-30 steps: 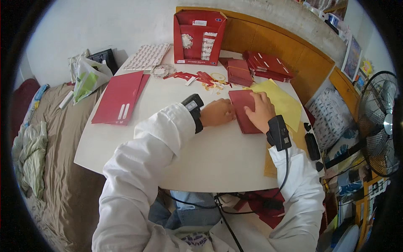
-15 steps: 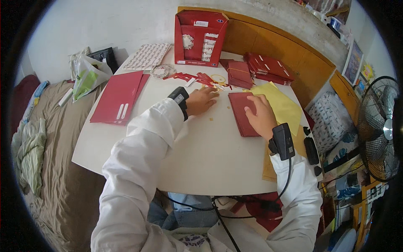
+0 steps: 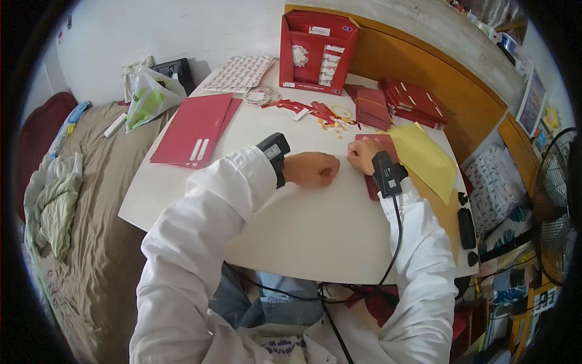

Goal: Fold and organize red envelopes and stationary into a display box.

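Observation:
My left hand is closed in a fist low over the middle of the white table. Whatever its curled fingers hold, if anything, stays hidden. Just to its right, my right hand is closed too, its fingers bent at the left edge of a flat stack of dark red cards or envelopes and partly covering it. I cannot make out anything between those fingers. Beyond both hands lies a pile of red paper strips with small yellowish scraps beside it.
Large red folders lie at left. A red display box stands at the back, near patterned sheets and a banded red bundle. Yellow paper lies at right. A black fan stands past the right table edge.
My left hand has come back from the scraps and closed from spread fingers. My right hand has moved left across the card stack and curled up. The view has shifted slightly.

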### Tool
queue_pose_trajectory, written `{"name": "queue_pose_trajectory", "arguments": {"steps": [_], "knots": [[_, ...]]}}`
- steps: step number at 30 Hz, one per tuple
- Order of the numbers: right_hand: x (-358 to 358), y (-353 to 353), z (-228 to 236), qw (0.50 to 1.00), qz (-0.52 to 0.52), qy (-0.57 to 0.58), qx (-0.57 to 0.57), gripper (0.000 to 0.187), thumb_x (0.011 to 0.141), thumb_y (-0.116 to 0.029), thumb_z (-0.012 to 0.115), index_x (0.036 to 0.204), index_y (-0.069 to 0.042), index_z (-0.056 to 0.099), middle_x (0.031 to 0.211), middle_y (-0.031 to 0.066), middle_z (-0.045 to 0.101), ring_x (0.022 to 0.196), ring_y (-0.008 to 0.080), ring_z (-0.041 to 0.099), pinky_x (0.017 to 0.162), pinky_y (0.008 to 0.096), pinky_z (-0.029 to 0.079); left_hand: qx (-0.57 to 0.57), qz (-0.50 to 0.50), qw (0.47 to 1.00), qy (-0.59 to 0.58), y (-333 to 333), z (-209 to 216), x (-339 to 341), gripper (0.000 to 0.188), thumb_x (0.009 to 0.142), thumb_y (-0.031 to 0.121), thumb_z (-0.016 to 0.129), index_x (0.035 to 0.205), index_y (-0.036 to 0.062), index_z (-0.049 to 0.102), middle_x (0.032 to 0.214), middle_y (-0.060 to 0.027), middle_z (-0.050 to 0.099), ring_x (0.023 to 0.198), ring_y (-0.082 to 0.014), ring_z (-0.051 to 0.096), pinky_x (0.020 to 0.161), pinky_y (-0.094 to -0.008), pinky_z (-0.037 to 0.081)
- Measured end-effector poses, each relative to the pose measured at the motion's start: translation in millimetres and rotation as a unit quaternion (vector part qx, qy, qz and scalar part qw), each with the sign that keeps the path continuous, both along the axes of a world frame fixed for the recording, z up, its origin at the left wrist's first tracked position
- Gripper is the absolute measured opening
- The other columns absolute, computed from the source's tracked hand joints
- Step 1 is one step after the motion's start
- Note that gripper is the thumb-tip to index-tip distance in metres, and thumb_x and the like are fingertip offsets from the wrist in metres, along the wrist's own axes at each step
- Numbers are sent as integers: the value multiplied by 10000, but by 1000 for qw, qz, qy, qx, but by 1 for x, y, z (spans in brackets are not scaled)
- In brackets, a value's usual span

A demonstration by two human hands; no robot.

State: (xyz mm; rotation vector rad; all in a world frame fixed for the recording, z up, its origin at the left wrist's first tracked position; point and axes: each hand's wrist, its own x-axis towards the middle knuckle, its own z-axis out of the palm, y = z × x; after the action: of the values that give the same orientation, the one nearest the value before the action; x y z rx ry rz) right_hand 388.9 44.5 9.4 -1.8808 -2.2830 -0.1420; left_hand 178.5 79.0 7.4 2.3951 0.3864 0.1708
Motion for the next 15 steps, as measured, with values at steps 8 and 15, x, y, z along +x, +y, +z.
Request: {"name": "queue_pose_trajectory", "arguments": {"steps": [8,15], "knots": [[6,40,-8,995,54,61,61,236,821,-192,505,1008,-101,617,901,161,627,858,334,590,774,420,463,302,39,950,-70,47,-23,21,292,761,151,591,1037,63,559,1006,-111,546,1010,-301,512,850,-403,429],[-1,21,18,984,47,139,97,264,828,-102,490,1067,-32,579,949,154,590,866,314,575,757,375,458,92,151,967,-183,74,-15,21,355,733,-60,496,1078,15,532,984,-151,548,947,-308,533,802,-392,440]]}}
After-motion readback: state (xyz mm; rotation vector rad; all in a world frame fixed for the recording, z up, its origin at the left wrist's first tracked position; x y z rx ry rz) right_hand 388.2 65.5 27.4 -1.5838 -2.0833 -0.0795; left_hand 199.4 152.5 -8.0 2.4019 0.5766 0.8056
